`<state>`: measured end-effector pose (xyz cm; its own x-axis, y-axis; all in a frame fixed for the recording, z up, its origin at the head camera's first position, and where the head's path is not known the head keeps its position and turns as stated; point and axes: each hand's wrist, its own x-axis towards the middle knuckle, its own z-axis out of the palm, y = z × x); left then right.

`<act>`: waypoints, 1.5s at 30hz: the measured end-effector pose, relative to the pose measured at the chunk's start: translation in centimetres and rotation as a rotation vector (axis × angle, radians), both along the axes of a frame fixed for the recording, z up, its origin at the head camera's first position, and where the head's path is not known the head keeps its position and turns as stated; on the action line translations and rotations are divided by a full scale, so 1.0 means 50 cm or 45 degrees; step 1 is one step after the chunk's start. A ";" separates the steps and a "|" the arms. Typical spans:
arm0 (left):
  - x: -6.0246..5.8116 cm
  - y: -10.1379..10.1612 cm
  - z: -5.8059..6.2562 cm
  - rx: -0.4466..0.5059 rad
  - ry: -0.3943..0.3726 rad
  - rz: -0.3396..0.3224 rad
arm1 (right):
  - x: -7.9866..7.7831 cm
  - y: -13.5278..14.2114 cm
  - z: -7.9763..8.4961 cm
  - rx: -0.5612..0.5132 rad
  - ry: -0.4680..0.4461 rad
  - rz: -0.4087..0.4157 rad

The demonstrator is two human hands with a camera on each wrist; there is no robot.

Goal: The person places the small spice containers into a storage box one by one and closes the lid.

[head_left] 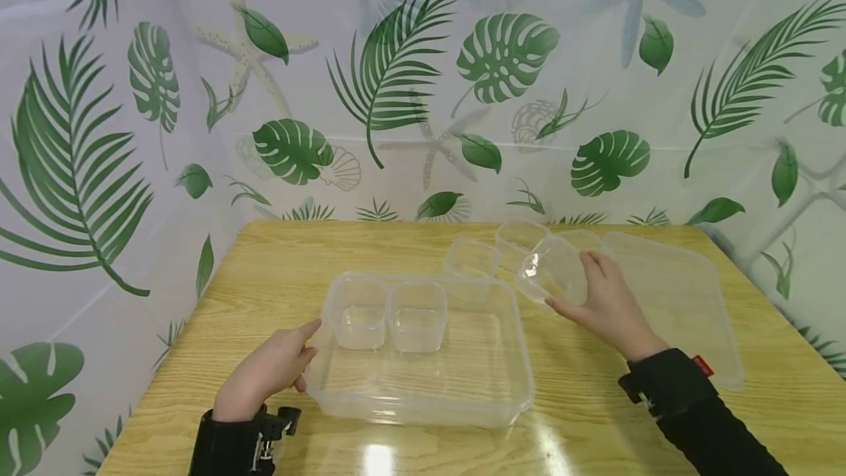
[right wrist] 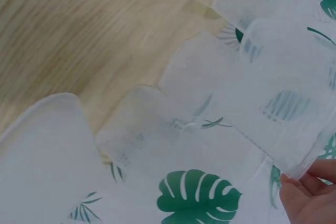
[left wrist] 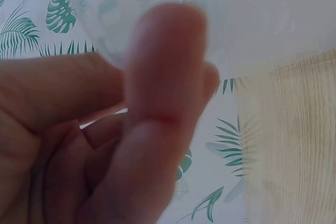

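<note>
A large clear plastic box (head_left: 482,413) stands on the table. Two small clear plastic containers (head_left: 419,329) sit side by side in its back left part. My left hand (head_left: 267,369) is at the box's left wall, index fingertip right by the rim; in the left wrist view the thumb (left wrist: 165,61) looms large in front of the clear plastic. Behind the box's right back corner, my right hand (head_left: 615,307) holds another small clear container (head_left: 555,270), tilted, its rim pinched between thumb and fingers. The right wrist view shows this container (right wrist: 289,98) too.
Several more small clear containers (head_left: 471,257) stand at the back of the table, partly hidden behind the held one. A big flat translucent lid (head_left: 687,300) lies on the right, partly under my right arm. Leaf-printed sheeting (head_left: 410,189) hangs behind the wooden table (head_left: 264,270).
</note>
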<state>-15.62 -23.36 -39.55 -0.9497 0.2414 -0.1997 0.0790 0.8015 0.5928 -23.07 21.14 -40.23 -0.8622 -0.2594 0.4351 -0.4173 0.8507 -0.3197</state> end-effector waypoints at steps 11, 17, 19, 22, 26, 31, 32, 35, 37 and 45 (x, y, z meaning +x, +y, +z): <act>0.000 0.000 0.001 -0.017 -0.006 -0.003 | 0.032 -0.043 0.023 -0.014 0.335 0.146; 0.001 0.000 0.000 -0.008 0.001 0.000 | 0.050 -0.070 0.034 -0.005 0.413 0.257; 0.001 0.000 0.000 -0.010 0.001 0.000 | 0.056 -0.079 0.036 0.013 0.430 0.283; 0.002 0.000 0.001 -0.016 0.003 -0.004 | 0.065 -0.091 0.038 0.049 0.431 0.319; 0.002 -0.001 0.000 -0.022 0.006 -0.010 | 0.078 -0.106 0.038 0.076 0.407 0.384; 0.003 -0.001 0.000 -0.023 0.010 -0.011 | 0.088 -0.119 0.032 0.105 0.395 0.441; 0.003 -0.001 0.000 -0.022 0.010 -0.009 | 0.088 -0.121 0.030 0.113 0.393 0.451; 0.003 -0.001 0.000 -0.021 0.005 -0.008 | 0.091 -0.125 0.024 0.133 0.365 0.464; 0.003 -0.001 0.000 -0.019 0.003 -0.008 | 0.092 -0.126 0.019 0.143 0.342 0.470; 0.001 0.000 0.000 -0.017 0.000 -0.008 | 0.095 -0.135 0.000 0.161 0.270 0.506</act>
